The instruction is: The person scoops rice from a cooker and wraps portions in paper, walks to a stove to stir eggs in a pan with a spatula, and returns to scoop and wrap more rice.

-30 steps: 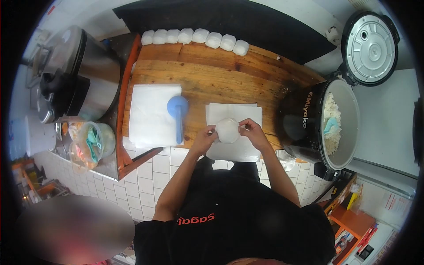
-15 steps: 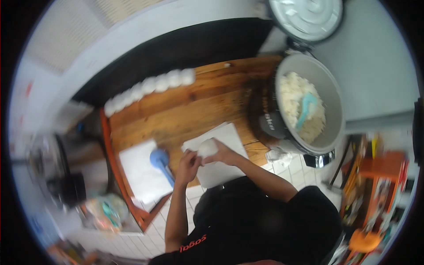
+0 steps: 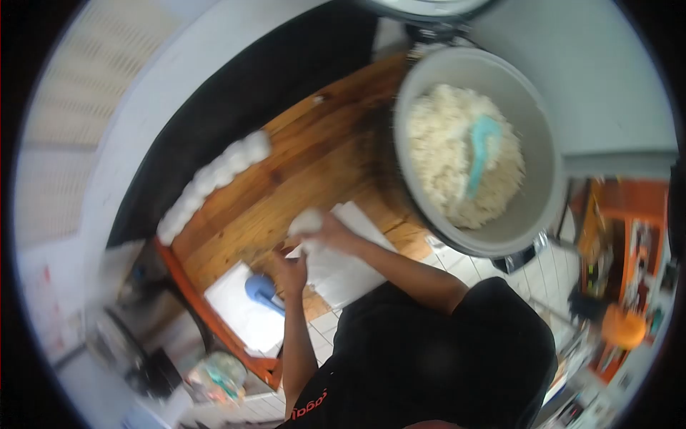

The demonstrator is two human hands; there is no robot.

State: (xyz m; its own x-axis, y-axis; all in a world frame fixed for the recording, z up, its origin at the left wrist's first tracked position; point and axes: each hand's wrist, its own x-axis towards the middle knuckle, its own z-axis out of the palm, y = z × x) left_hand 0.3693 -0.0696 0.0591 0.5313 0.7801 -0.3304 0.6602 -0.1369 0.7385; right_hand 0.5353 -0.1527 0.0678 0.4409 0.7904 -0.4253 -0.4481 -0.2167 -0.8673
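Observation:
A rounded white bundle (image 3: 306,222), probably paper-wrapped, is in my right hand (image 3: 334,234), whose fingers close round its near side. Just below it, my left hand (image 3: 291,272) is apart from the bundle with its thumb and fingers spread; motion blurs both hands. Under my right hand lies a stack of white paper sheets (image 3: 343,275). To the left, a blue scoop (image 3: 260,289) rests at the edge of a second stack of white sheets (image 3: 239,314). Several similar white bundles (image 3: 214,175) stand in a row along the table's back left edge.
A large rice cooker (image 3: 547,164) full of cooked rice (image 3: 443,136) stands open on the right, a turquoise rice paddle (image 3: 482,146) lying in it. The wooden table (image 3: 336,157) has an orange edge at left. Shelves (image 3: 629,214) stand at far right.
The view has turned and shifted. Both hands held the white bundle before; now my left hand has let go, and my right hand has carried it outward over the table.

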